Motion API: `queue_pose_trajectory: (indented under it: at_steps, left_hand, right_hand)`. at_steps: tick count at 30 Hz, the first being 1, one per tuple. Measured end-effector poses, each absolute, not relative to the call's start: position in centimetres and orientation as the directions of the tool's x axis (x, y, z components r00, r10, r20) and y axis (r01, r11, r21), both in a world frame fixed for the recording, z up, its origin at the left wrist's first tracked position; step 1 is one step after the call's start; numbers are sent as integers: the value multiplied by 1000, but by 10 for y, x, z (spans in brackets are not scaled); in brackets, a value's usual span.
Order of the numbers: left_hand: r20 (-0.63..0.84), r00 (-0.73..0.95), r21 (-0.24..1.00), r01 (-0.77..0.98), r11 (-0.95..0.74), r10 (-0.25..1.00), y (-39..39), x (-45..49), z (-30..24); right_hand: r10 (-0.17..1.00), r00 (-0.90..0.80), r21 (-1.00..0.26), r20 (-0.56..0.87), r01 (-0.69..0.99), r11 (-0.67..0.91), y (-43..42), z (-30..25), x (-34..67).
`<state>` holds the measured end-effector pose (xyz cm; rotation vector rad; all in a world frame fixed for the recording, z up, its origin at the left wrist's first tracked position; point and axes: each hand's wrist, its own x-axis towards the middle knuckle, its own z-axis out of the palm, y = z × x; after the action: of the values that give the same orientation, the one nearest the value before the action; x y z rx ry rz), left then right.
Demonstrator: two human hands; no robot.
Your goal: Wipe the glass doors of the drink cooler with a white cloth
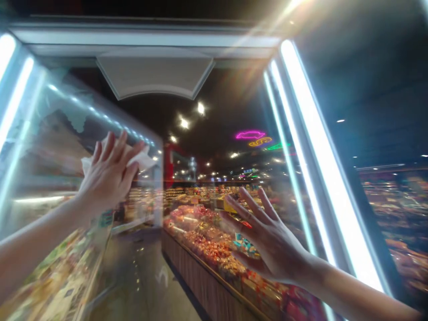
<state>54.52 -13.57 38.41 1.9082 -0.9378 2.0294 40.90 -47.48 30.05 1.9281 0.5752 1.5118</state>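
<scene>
My left hand (109, 174) presses a white cloth or paper wipe (144, 160) flat against a glass panel (50, 147) at the left, fingers stretched over the wipe. Lower right of the middle, my right hand (264, 236) is raised with fingers spread, palm toward another glass pane; it holds nothing. Whether it touches the glass is hard to tell.
Bright vertical light strips (321, 169) run down the frame at the right, another (13, 98) at the far left. A white frame (147, 42) spans the top. Beyond the glass are a shop aisle floor (143, 276) and a long counter of packaged goods (214, 249).
</scene>
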Motion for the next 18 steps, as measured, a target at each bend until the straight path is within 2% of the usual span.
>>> queue_pose_trajectory:
  at_steps: [1,2,3,5,6,7,8,11,12,13,14,16,17,18]
  left_hand:
    - [973,-132,-230,-565,-792,-188,-143,541,396]
    - [973,-144,-230,-575,-785,-180,-152,537,400]
    - [947,-194,-320,-576,-752,-255,-162,533,399]
    - [791,-308,-603,-540,-587,-529,-180,525,393]
    - [717,-319,-680,-518,-520,-620,-185,522,393]
    - [696,-307,-696,-508,-507,-649,-189,519,399]
    - [763,-271,-629,-522,-576,-587,-191,516,408]
    - [953,-143,-300,-576,-761,-268,-202,507,435]
    - [961,-144,-274,-590,-759,-235,-210,505,434]
    - [944,-168,-325,-601,-730,-283,-219,503,426]
    - [893,-232,-443,-604,-662,-386,-227,502,414]
    - [661,-340,-718,-545,-432,-669,-240,500,391]
    - [560,-400,-793,-513,-329,-726,-242,499,385]
    - [553,-395,-795,-513,-324,-733,-243,498,387]
  right_hand:
    - [667,248,692,703,-24,-721,-476,301,408]
    - [661,241,684,710,-12,-730,-478,301,407]
    - [650,233,668,724,-2,-744,-480,301,405]
    - [612,209,625,763,6,-781,-488,301,402]
    - [595,192,605,780,7,-796,-492,300,401]
    - [582,174,590,794,8,-807,-496,300,399]
    - [572,158,579,805,8,-816,-499,298,399]
    - [543,123,544,831,28,-839,-503,295,398]
    - [520,114,519,847,42,-854,-503,293,397]
    - [490,104,486,866,61,-872,-503,292,397]
    - [458,92,451,884,82,-889,-503,291,396]
    - [401,73,390,913,125,-912,-502,288,395]
    - [380,67,368,922,143,-919,-502,286,395]
    - [367,64,353,928,158,-922,-502,285,395]
